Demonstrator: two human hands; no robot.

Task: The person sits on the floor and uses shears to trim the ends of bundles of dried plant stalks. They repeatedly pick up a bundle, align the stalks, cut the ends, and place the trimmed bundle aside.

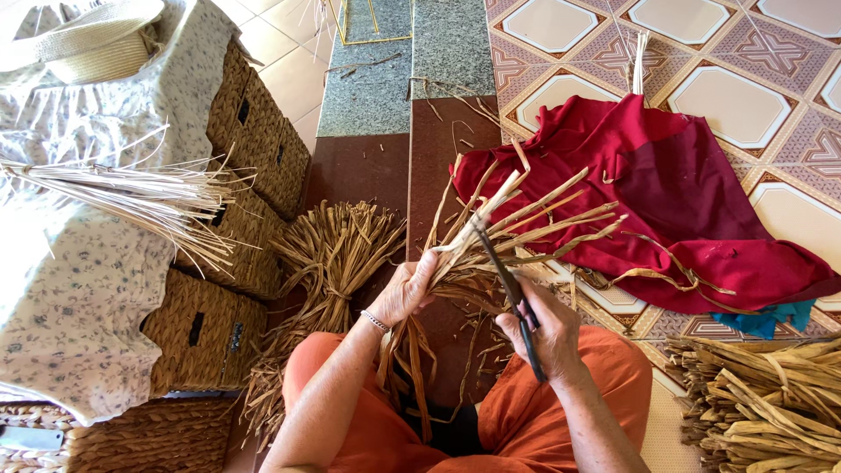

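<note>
There, over her orange-clad lap, the left hand (pixel 405 291) was clenched around a bunch of dried tan plant stalks (pixel 499 236), their cut ends fanning up towards a crumpled red cloth (pixel 692 201) on the patterned tile floor (pixel 736 105). The right hand (pixel 545 331) gripped a pair of dark scissors (pixel 508 285), blades slightly parted and laid against the stalks. A tied sheaf of the same fibre (pixel 337 254) lay just beside her left knee, near stacked woven brown baskets (pixel 254 140). A heap of trimmed stalks (pixel 771 394) sat at her right. Pale thin reeds (pixel 131 197) rested on a flowered sheet (pixel 79 298).
</note>
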